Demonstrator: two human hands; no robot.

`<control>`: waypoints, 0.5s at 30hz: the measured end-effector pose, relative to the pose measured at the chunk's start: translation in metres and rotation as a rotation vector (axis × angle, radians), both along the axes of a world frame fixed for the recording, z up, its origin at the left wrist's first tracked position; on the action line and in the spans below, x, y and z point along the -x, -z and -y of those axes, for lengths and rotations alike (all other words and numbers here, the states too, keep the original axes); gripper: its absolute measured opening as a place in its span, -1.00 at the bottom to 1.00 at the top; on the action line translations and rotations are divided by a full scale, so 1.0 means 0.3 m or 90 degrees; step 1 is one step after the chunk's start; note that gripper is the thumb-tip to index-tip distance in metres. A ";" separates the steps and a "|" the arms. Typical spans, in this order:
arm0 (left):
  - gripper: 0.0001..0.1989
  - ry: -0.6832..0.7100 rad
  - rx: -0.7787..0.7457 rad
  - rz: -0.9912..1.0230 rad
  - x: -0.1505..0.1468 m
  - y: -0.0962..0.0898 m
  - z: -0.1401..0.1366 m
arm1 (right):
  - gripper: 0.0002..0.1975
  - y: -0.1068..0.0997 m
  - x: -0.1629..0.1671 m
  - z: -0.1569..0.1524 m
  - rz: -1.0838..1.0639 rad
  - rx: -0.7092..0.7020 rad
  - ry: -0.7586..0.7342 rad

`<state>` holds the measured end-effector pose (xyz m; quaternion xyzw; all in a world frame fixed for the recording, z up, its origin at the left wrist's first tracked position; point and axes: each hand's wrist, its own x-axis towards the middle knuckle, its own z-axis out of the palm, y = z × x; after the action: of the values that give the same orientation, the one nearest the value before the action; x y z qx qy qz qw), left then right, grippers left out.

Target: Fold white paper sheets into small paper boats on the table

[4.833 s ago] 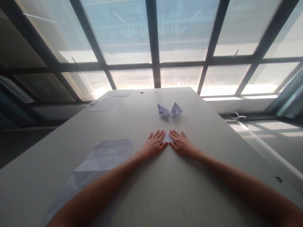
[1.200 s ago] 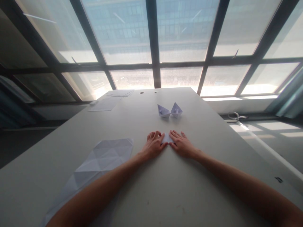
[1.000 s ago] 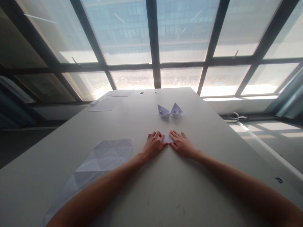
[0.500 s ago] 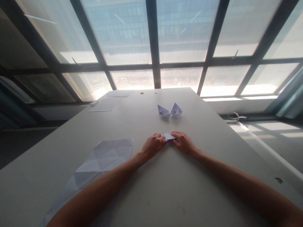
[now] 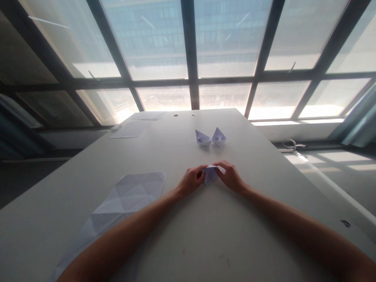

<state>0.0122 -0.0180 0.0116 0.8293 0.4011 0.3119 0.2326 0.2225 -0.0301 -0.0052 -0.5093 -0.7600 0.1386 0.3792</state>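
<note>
A small piece of folded white paper (image 5: 210,176) is held between my two hands above the table, with a triangular face turned toward me. My left hand (image 5: 192,179) pinches its left edge between thumb and fingers. At its right edge, my right hand (image 5: 229,174) grips with thumb and forefinger. Just beyond my hands, two folded paper boats stand side by side: the left boat (image 5: 203,138) and the right boat (image 5: 219,137). Under and beside my left forearm lies a large creased paper sheet (image 5: 129,194).
The white table (image 5: 188,235) runs away from me to the window wall. Flat paper sheets (image 5: 131,130) lie at its far left. Two small round holes are near the far edge. A coiled white cable (image 5: 290,145) is beyond the right side.
The folded paper has been tilted up, so its triangular face shows below the top edge. Both hands' fingers have shifted around it. The boats and the creased sheet stay put.
</note>
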 end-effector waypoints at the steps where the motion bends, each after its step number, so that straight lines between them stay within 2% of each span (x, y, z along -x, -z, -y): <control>1: -0.63 -0.001 0.014 0.008 0.000 0.001 -0.002 | -0.68 -0.003 0.001 0.002 0.025 0.005 -0.026; 6: -0.65 0.005 0.084 0.071 0.004 0.011 -0.029 | -0.55 -0.011 0.009 0.007 0.106 0.019 -0.130; 9: -0.63 -0.004 0.112 0.103 0.009 0.014 -0.047 | -0.43 -0.012 0.013 0.008 0.173 0.035 -0.164; 12: -0.65 -0.024 0.131 0.119 0.011 0.011 -0.054 | -0.40 -0.020 0.013 0.013 0.254 0.048 -0.200; 15: -0.68 -0.010 0.142 0.115 0.012 0.010 -0.054 | -0.25 -0.030 0.010 0.020 0.310 0.062 -0.239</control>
<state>0.0084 -0.0018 0.0088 0.7637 0.4174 0.3406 0.3557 0.2194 -0.0360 0.0039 -0.3960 -0.9017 0.1163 0.1286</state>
